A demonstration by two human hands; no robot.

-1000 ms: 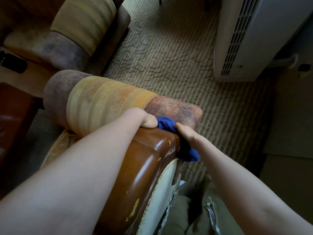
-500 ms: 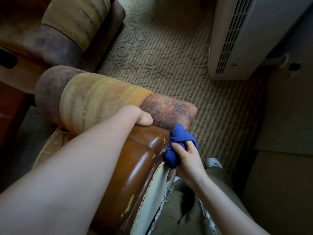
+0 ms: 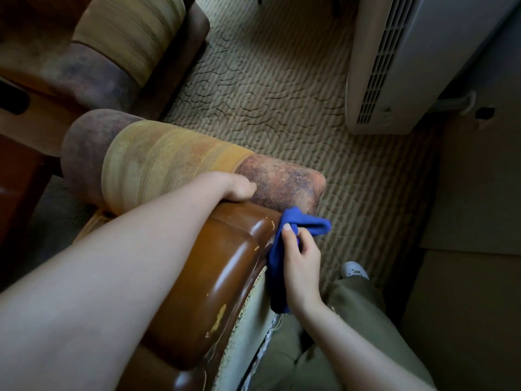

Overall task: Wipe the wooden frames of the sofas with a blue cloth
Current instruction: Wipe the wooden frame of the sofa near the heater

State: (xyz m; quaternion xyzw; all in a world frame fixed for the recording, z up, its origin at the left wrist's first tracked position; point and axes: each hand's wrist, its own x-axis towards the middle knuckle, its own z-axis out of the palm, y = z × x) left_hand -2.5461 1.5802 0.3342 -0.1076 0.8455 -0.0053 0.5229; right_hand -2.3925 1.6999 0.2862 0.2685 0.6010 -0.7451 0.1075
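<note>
A glossy brown wooden sofa frame (image 3: 225,266) with chipped varnish runs from the bottom centre up to a padded armrest (image 3: 174,162). My right hand (image 3: 301,266) grips a blue cloth (image 3: 282,249) and holds it against the frame's right side, near its top corner. My left hand (image 3: 236,187) lies over the top of the frame where it meets the armrest; its fingers curl down behind the edge and are mostly hidden.
A second sofa (image 3: 112,46) with a similar striped armrest stands at the upper left. Patterned carpet (image 3: 282,94) covers the floor. A white air-conditioner unit (image 3: 408,63) stands at the upper right. My trouser leg (image 3: 338,348) and shoe (image 3: 353,270) are beside the frame.
My right hand has brought the cloth from the frame's top corner down onto its right side. My left hand has stayed on top of the frame.
</note>
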